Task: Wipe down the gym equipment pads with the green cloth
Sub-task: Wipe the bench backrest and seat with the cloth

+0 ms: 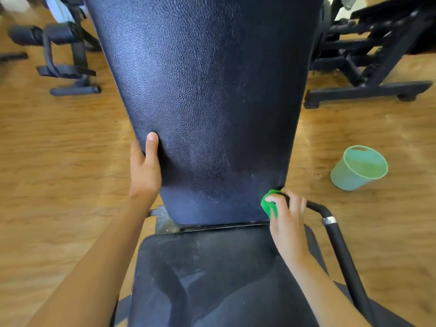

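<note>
A long dark blue back pad runs away from me, and a dark seat pad lies below it, streaked with damp marks. My left hand grips the back pad's left edge, thumb on top and fingers hidden behind. My right hand holds a bunched green cloth against the back pad's lower right corner. Only part of the cloth shows past my fingers.
A black handle bar with a chrome ring stands just right of my right hand. A pale green bucket sits on the wooden floor to the right. Other black gym machines and a padded bench stand further back.
</note>
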Tool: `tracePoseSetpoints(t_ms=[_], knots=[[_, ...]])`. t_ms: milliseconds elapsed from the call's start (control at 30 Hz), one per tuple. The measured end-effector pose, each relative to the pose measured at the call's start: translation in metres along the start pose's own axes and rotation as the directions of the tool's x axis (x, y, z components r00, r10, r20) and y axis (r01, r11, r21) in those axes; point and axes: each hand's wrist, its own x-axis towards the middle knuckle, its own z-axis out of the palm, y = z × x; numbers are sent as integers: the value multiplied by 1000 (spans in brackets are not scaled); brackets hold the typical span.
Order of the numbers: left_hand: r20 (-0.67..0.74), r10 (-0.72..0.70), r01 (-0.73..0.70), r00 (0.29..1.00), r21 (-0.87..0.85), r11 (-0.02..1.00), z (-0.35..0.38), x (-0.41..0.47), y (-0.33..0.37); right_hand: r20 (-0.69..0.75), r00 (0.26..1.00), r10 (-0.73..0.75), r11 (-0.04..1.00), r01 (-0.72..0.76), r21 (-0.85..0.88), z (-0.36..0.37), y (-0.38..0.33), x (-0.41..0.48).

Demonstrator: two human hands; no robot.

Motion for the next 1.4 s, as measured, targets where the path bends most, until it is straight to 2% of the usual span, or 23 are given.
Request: tracePoseSetpoints(t_ms=[100, 200, 333, 467, 600, 700, 767, 867, 967, 1100, 1200, 1267, 1333, 1400], knots=[[59, -14, 13, 998, 13, 1000, -5, 0, 2, -178, 984, 15, 998, -4, 64, -22, -17, 37], [78, -38, 37, 996, 7, 999, -6, -1, 4, -406, 914, 0, 996, 38, 86, -51, -39, 96], [102, -48, 48, 994, 0, 999, -6, -4, 7, -485, 873, -52, 987, 117, 105, -61, -63, 128], [117, -71, 73, 991, -11, 997, -7, -1, 3, -393, 905, -166, 980, 195, 36, -30, -60, 99], [120, -74, 79, 990, -40, 996, -7, -3, 3, -145, 933, -329, 942, 314, -115, 11, -31, 36], [116, -94, 101, 989, -59, 993, -5, -7, 8, 7, 933, -361, 922, 358, -145, 18, -17, 12], [123, -99, 107, 988, -61, 992, -5, -8, 10, 56, 934, -353, 928, 357, -109, 12, -16, 16], [152, -127, 137, 980, -55, 989, -7, -9, 10, 34, 956, -293, 956, 294, -22, -5, -29, 36], [176, -222, 233, 959, -45, 971, -12, -15, 0, -63, 979, -196, 976, 201, 81, -27, -55, 75], [204, -364, 366, 909, 28, 930, -21, -32, -11, -244, 937, -248, 961, 270, 61, -37, -94, 117], [256, -382, 395, 888, 1, 919, -24, -33, -15, -263, 920, -292, 948, 315, 48, -31, -100, 117], [284, -368, 397, 886, -50, 917, -26, -31, -19, -154, 928, -340, 934, 352, 59, -21, -93, 104], [297, -367, 408, 882, -91, 908, -27, -30, -25, 20, 931, -365, 929, 363, 64, -9, -86, 87], [301, -359, 404, 884, -102, 909, -28, -29, -31, 203, 922, -329, 944, 326, 45, 0, -82, 70]])
